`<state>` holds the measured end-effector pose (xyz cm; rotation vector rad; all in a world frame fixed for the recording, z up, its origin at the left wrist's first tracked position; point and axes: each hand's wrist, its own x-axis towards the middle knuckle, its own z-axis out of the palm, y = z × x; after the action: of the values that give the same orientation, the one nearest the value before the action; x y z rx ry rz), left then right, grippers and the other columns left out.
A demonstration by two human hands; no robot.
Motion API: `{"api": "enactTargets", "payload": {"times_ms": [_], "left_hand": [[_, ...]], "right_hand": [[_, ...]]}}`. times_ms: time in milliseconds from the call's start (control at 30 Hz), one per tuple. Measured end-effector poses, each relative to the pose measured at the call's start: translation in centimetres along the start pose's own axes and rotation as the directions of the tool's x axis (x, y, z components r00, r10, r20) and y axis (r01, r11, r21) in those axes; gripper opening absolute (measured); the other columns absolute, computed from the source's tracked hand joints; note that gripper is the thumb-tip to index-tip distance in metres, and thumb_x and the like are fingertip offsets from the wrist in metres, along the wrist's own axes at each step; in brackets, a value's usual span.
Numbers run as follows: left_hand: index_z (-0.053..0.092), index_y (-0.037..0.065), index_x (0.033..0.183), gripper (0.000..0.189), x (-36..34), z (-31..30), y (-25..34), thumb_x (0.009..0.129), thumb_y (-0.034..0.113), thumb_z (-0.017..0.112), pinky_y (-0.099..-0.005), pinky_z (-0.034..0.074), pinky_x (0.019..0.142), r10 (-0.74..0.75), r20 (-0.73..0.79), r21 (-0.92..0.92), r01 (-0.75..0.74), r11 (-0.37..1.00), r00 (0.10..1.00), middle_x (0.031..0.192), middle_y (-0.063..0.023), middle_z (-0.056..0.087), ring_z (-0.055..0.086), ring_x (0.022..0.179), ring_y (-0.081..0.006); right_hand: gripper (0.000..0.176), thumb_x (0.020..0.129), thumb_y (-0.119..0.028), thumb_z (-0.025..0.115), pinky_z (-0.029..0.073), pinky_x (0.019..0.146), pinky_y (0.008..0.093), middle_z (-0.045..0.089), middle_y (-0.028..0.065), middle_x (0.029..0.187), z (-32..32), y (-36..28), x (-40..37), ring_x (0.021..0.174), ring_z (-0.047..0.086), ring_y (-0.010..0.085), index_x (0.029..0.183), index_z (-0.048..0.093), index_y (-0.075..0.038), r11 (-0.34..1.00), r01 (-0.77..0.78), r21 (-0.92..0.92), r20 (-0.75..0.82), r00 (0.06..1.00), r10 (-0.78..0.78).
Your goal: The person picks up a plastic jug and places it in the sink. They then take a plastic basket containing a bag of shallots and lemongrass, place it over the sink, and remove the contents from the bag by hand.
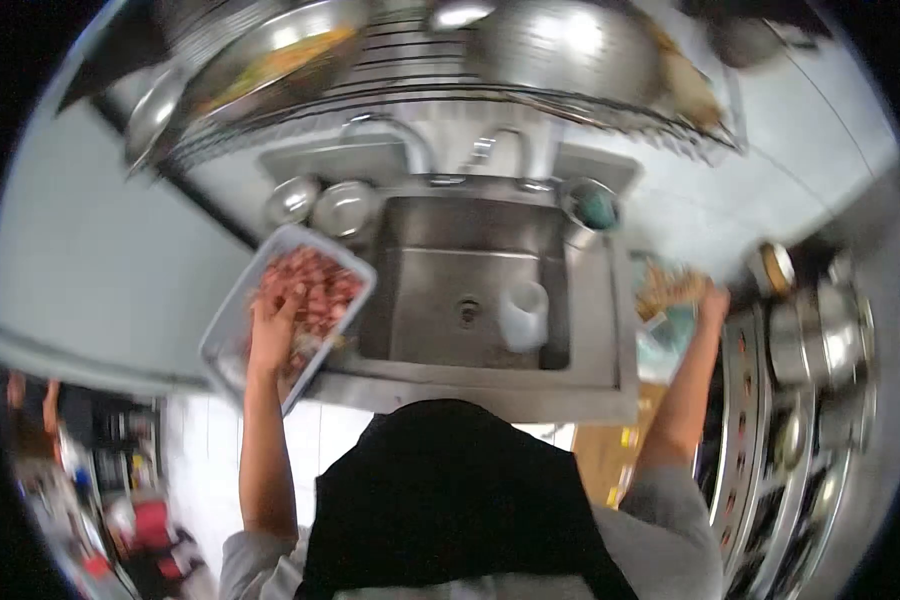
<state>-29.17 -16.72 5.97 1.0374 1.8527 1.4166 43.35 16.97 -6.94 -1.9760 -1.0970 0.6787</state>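
Note:
In the head view, my left hand (276, 325) rests on chopped pinkish-red meat (315, 285) in a white rectangular tub (232, 308), left of the sink; its fingers look spread, partly blurred. Out to the right, my right hand (712, 303) is at the end of a light-brown, blurred thing (670, 288), over a pale green bag or container (673, 345). The fingers of my right hand are too small and smeared to make out. A white container (524, 316) sits inside the steel sink (460, 225), near the drain.
Two metal bowls (346, 208) and two taps (395, 125) stand behind the sink. A metal container (588, 210) with something green is at its back right corner. A wire rack (420, 95) above holds large pans. At the right are a stove (742, 400) and a pot (815, 335).

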Motion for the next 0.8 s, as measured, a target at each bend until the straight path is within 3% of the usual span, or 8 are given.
{"api": "enactTargets", "payload": {"times_ms": [67,200,300,433,533,633,700,800], "left_hand": [[0.061,-0.005,0.104,0.023,-1.7,-5.4,-1.6,0.094,0.016,0.055,-0.0271,0.048,0.064,0.102,-0.154,0.264,-0.058,0.963,0.983,0.084,-0.0093,0.065,0.059,0.072,-0.0142],[0.063,-0.005,0.099,0.021,-6.3,-11.4,-3.2,0.091,0.015,0.058,-0.0306,0.046,0.066,0.085,-0.461,0.331,0.083,0.940,0.883,0.079,-0.0083,0.062,0.055,0.070,-0.0165],[0.064,-0.001,0.102,0.021,-9.4,-13.7,-4.8,0.088,0.013,0.061,-0.0413,0.047,0.081,0.182,-0.483,0.599,0.171,0.783,0.857,0.097,-0.0209,0.064,0.060,0.091,-0.0374],[0.065,0.003,0.103,0.026,-11.6,-13.6,-7.7,0.077,0.005,0.066,-0.0414,0.043,0.092,0.292,-0.367,0.701,0.056,0.711,0.883,0.112,-0.0175,0.060,0.052,0.107,-0.0370],[0.065,0.009,0.112,0.037,-12.3,-12.2,-7.5,0.075,0.003,0.062,-0.0467,0.036,0.100,0.260,-0.249,0.774,0.031,0.632,0.933,0.128,-0.0135,0.053,0.045,0.119,-0.0351],[0.063,0.012,0.120,0.046,-12.0,-11.8,-8.6,0.075,0.003,0.058,-0.0538,0.029,0.105,0.219,-0.214,0.844,0.067,0.532,0.952,0.140,-0.0167,0.041,0.033,0.132,-0.0375],[0.064,0.013,0.119,0.046,-11.7,-11.9,-9.9,0.075,0.003,0.057,-0.0556,0.027,0.106,0.215,-0.213,0.868,0.083,0.490,0.953,0.142,-0.0181,0.039,0.032,0.133,-0.0383],[0.066,0.012,0.116,0.043,-11.7,-12.9,-10.0,0.075,0.004,0.055,-0.0609,0.023,0.107,0.184,-0.203,0.878,0.096,0.469,0.962,0.145,-0.0203,0.034,0.028,0.135,-0.0402]], "right_hand": [[0.055,0.087,-0.031,0.063,0.046,0.088,0.0372,0.057,0.0245,0.123,2.2,-1.9,-3.3,0.108,0.058,0.0296,0.126,0.052,0.006,0.936,0.255,-0.243,-0.291,0.901,-0.321],[0.031,0.090,-0.014,0.062,0.050,0.074,0.0298,0.064,0.0068,0.108,9.5,-8.2,-12.4,0.093,0.061,0.0175,0.119,0.057,-0.005,0.868,0.312,0.387,0.179,0.898,-0.403],[0.024,0.088,-0.002,0.060,0.050,0.071,0.0253,0.065,0.0031,0.104,15.7,-16.9,-25.4,0.085,0.060,0.0117,0.112,0.059,-0.006,0.793,0.403,0.457,0.512,0.610,-0.605],[0.036,0.084,-0.005,0.063,0.051,0.078,0.0311,0.067,0.0090,0.105,23.9,-23.7,-41.5,0.091,0.064,0.0181,0.120,0.057,-0.006,0.620,0.513,0.594,0.743,-0.055,-0.667],[0.037,0.085,-0.006,0.060,0.050,0.080,0.0326,0.067,0.0122,0.102,29.4,-26.8,-51.2,0.092,0.065,0.0226,0.121,0.056,-0.005,0.433,0.475,0.766,0.614,-0.341,-0.712],[0.043,0.081,-0.002,0.057,0.049,0.086,0.0370,0.064,0.0149,0.105,33.2,-29.9,-58.5,0.097,0.063,0.0284,0.124,0.055,-0.006,0.370,0.501,0.782,0.607,-0.479,-0.634],[0.049,0.077,0.000,0.057,0.046,0.093,0.0419,0.061,0.0178,0.110,37.1,-30.0,-61.6,0.106,0.058,0.0339,0.126,0.053,-0.006,0.050,0.510,0.859,0.416,-0.636,-0.650],[0.055,0.073,-0.003,0.060,0.042,0.098,0.0452,0.058,0.0195,0.117,40.1,-30.3,-64.7,0.113,0.053,0.0384,0.127,0.051,-0.004,0.096,0.581,0.808,0.565,-0.719,-0.404]]}}
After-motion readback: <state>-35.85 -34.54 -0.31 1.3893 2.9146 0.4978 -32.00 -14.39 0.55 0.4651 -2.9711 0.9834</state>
